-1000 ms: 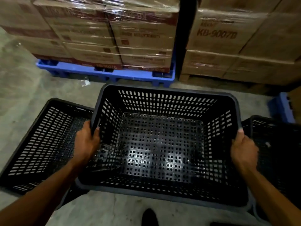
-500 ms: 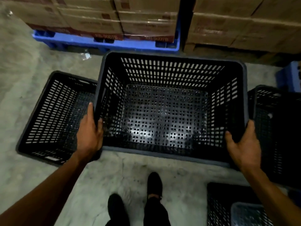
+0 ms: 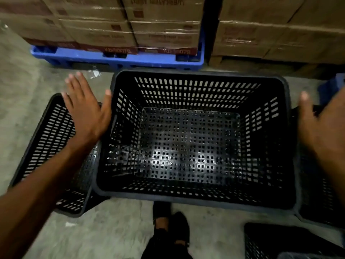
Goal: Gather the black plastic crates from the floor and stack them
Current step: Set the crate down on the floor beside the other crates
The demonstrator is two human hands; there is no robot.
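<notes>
Where crate [image 3: 190, 143] sits: concrete floor [image 3: 28, 101], stacked cartons [image 3: 164, 28].

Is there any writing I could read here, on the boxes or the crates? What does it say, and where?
"KB-9007B", roughly, blurred: red strip on the bottom cardboard boxes on the blue pallet.
A second, similar code on the red strip to its right: too smeared to read.
Dark print on the top box: blurred, unreadable.
Faint print on the boxes to the right: unreadable.
Black crate: no writing visible.
</notes>
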